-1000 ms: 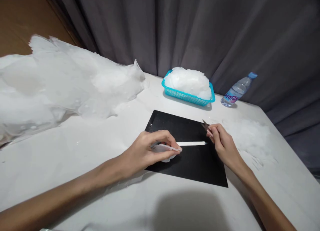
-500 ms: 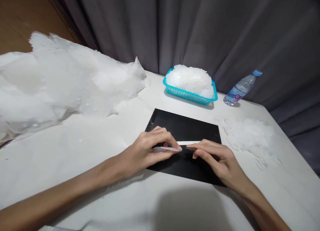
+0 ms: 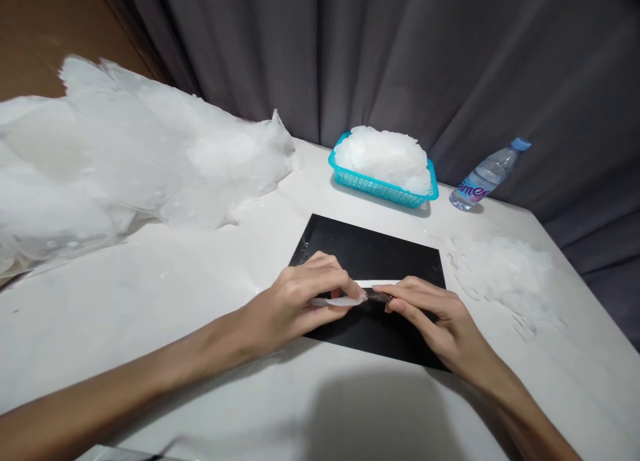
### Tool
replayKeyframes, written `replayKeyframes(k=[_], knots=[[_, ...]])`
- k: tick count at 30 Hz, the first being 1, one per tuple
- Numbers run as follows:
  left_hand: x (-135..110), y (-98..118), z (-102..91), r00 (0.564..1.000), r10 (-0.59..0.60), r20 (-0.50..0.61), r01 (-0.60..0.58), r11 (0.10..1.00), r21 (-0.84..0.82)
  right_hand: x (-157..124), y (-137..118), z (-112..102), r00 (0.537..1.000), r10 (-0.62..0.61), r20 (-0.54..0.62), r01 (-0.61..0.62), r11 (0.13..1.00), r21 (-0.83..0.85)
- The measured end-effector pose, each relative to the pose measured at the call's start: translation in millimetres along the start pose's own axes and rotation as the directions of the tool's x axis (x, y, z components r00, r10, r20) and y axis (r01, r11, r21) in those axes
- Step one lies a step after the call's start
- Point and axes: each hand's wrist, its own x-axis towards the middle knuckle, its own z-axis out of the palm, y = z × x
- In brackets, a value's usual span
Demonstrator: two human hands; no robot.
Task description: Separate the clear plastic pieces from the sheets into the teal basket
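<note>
My left hand [image 3: 305,291] pinches a thin, translucent white piece [image 3: 333,302] between thumb and fingers above a black mat [image 3: 373,244]. In my right hand [image 3: 435,308] is a small, dark, slim metal tool [image 3: 379,296]; its exact kind is hard to make out. The tool's tip meets or almost meets the white piece's right end at my left fingertips. Just behind the fingers a straight white strip [image 3: 373,284] shows, partly hidden by both hands.
Left stands a large bag [image 3: 150,154] of white translucent pieces. A turquoise basket [image 3: 385,193] heaped with similar white pieces is at the back, beside a water bottle [image 3: 487,176]. Thin white scraps [image 3: 520,281] lie right of the mat. A grey curtain [image 3: 400,61] hangs behind the table.
The tool's tip has come up to the end of the white piece at my left fingertips, closing a small gap. The whole view has shifted slightly.
</note>
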Motion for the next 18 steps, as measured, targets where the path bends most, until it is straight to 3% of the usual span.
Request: replayKeyframes(k=[7,18], knots=[[0.0,-2.3,3.7,0.995,0.101,-0.025,-0.1,0.995,0.018,0.1,-1.2,0.1,1.0,-0.008,0.007,0.008,1.0,-0.007],[-3.4,-4.0,7.1,0.992,0.12,-0.031,-0.119,0.992,0.032,0.4,-1.8,-0.3,1.0,0.008,0.017,-0.008,1.0,-0.007]])
